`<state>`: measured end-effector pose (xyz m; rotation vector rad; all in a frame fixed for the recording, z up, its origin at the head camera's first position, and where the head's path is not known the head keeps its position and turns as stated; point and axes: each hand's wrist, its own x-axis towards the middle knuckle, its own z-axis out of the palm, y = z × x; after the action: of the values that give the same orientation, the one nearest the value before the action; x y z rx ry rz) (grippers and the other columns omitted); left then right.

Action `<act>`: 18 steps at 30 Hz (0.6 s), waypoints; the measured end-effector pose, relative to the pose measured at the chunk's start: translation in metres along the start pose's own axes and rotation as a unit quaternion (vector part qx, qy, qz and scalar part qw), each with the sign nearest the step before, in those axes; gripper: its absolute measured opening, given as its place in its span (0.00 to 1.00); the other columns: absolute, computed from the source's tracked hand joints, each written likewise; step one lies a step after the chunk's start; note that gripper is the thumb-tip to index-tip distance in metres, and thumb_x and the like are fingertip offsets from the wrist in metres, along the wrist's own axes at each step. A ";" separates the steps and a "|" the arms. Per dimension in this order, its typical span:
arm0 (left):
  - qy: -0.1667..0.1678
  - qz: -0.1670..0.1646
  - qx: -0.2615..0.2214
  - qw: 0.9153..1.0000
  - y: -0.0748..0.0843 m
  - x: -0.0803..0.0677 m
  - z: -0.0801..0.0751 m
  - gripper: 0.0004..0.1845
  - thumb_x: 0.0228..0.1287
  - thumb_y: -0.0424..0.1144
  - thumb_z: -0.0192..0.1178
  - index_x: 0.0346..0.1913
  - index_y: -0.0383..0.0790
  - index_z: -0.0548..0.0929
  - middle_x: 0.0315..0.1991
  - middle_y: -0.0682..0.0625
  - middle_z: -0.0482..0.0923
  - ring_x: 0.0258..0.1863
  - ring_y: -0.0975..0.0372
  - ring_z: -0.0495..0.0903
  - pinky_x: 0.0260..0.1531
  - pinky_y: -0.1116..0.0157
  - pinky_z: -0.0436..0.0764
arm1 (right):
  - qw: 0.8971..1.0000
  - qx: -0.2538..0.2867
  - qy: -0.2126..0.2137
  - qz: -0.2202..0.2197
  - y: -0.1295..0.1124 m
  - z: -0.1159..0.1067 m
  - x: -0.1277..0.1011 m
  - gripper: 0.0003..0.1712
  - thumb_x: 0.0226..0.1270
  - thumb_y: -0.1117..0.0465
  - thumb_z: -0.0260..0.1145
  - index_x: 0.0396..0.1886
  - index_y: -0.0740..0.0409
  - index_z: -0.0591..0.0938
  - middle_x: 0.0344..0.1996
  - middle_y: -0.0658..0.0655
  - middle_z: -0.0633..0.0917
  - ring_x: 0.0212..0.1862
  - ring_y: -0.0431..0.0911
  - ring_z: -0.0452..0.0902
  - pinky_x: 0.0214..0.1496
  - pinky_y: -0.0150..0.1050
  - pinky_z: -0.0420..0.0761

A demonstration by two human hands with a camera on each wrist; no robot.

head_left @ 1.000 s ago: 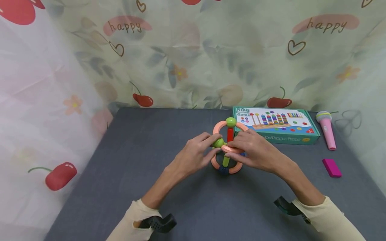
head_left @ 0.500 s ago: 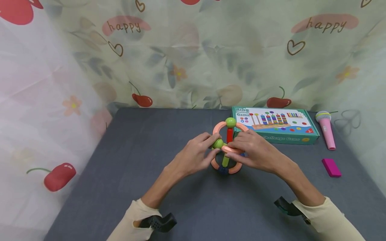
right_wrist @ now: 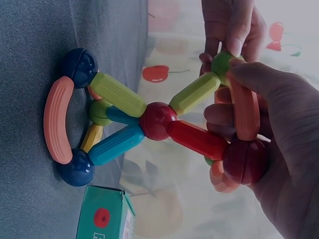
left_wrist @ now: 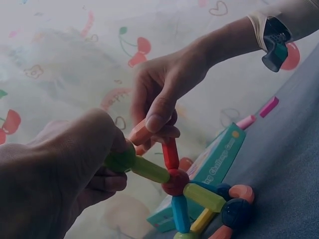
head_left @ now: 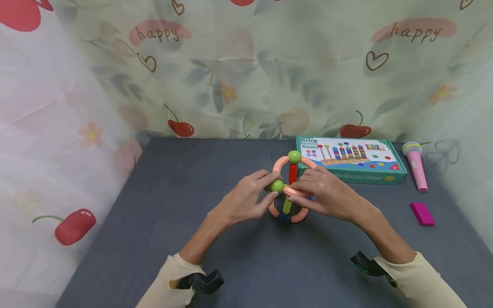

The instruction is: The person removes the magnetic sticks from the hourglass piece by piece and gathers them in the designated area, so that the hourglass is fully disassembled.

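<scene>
The ball toy (head_left: 288, 191) stands at the middle of the tabletop (head_left: 161, 239), mostly built: rods (right_wrist: 117, 93) spoke out from a red hub (right_wrist: 157, 121), and curved arcs (right_wrist: 57, 119) link the outer balls. The arc (head_left: 296, 191) in my right grip looks not yet seated. My left hand (head_left: 246, 199) pinches a green ball (head_left: 276, 185) at 9 o'clock of the toy; my right hand (head_left: 327, 194) clasps the arc beside it. Game box (head_left: 352, 160) at 2 o'clock.

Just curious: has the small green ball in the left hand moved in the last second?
No: the small green ball sits as far from the teal game box as before.
</scene>
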<state>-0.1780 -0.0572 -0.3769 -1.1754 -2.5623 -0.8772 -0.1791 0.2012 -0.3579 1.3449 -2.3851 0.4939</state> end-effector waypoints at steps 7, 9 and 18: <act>-0.025 -0.016 -0.055 0.998 -0.004 0.000 0.001 0.22 0.79 0.41 0.58 0.70 0.39 0.77 0.52 0.47 0.82 0.42 0.63 0.80 0.43 0.66 0.82 | 1.000 -0.002 -0.009 0.004 0.000 0.000 0.000 0.25 0.77 0.37 0.59 0.39 0.50 0.91 0.28 0.43 0.87 0.36 0.37 0.77 0.74 0.62 0.71; -0.031 -0.026 -0.081 0.996 -0.006 0.001 0.001 0.20 0.80 0.41 0.56 0.69 0.39 0.77 0.50 0.47 0.82 0.41 0.63 0.79 0.42 0.67 0.80 | 1.000 -0.004 -0.009 0.002 0.000 0.000 0.000 0.25 0.78 0.37 0.59 0.38 0.49 0.91 0.28 0.43 0.86 0.35 0.36 0.76 0.74 0.62 0.70; -0.036 -0.043 -0.200 0.978 -0.014 -0.001 0.004 0.16 0.84 0.40 0.49 0.65 0.38 0.76 0.43 0.48 0.77 0.37 0.54 0.77 0.39 0.66 0.74 | 1.000 0.000 -0.004 -0.005 0.000 0.001 0.000 0.25 0.78 0.38 0.58 0.37 0.49 0.90 0.26 0.43 0.84 0.34 0.36 0.75 0.74 0.62 0.70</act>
<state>-0.1877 -0.0621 -0.3869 -1.2184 -2.5846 -1.4475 -0.1796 0.2008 -0.3587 1.3601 -2.3833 0.4861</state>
